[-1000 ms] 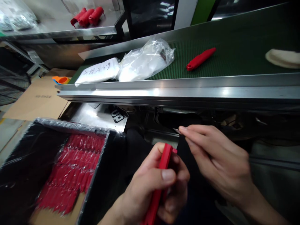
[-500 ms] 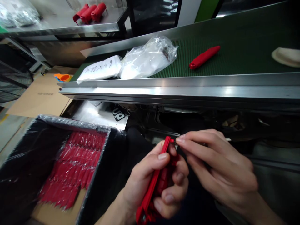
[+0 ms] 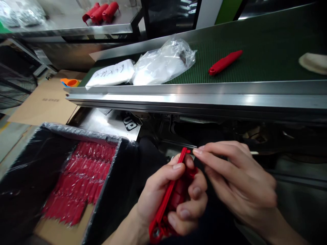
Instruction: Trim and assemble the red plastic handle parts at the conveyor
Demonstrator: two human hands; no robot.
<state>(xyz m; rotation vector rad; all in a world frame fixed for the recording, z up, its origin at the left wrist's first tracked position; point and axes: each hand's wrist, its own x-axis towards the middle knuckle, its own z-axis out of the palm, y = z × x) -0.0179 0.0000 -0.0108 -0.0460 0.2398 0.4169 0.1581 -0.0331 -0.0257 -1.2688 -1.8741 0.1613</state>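
My left hand [image 3: 176,194] is closed around a long red plastic part [image 3: 166,204], held at a slant. A round hole shows at its lower end, and a small red nub sticks out near its upper tip. My right hand [image 3: 237,180] is pinched just right of that tip, thumb hidden behind the fingers. A thin pale end [image 3: 254,152] pokes out behind the right knuckles; the rest of what this hand holds is hidden.
A black-lined box [image 3: 102,136] at lower left contains rows of red parts [image 3: 84,173]. On the green conveyor [image 3: 268,41] lie white plastic bags [image 3: 163,64], a red part [image 3: 225,62] and a pale object [image 3: 313,63]. Red pieces [image 3: 99,13] sit on a metal table behind.
My right fingertips have shifted slightly away from the tip of the red part. The view has moved a little; the left hand keeps its grip.
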